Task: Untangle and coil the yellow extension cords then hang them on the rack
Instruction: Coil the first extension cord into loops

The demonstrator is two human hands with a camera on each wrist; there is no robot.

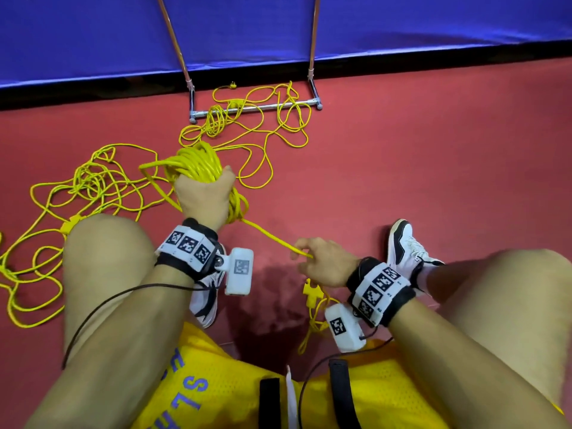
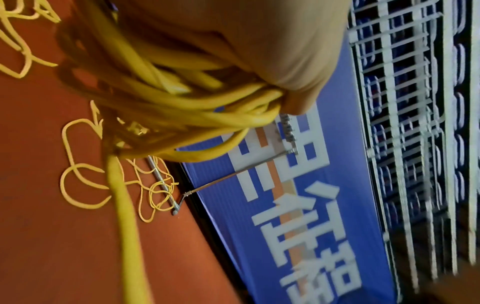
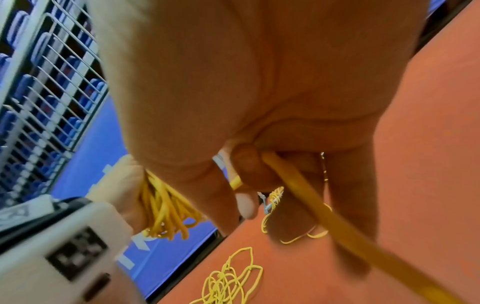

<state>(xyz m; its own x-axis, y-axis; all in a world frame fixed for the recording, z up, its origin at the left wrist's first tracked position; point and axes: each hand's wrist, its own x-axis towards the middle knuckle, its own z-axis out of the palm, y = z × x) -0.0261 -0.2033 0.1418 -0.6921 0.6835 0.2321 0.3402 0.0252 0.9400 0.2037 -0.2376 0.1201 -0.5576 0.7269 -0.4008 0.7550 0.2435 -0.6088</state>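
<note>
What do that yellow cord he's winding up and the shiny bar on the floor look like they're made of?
The yellow extension cord coil gripped by the left hand looks like smooth rubber or plastic sheathing: it bends in soft loops and has a dull sheen. The silver rack base bar looks like polished or chromed metal tube: straight, with bright reflections. The exact materials cannot be confirmed.

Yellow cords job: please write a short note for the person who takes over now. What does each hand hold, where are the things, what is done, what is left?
Left hand: grips a coiled bundle of yellow cord, held above the floor.
Right hand: pinches the strand running from that bundle; a plug hangs just below it.
Loose tangles: one on the red floor at the left, one over the rack's base bar.
Done: one cord nearly coiled.
Left: finish this coil, untangle and coil the rest, hang them. None seen hung yet.
</note>
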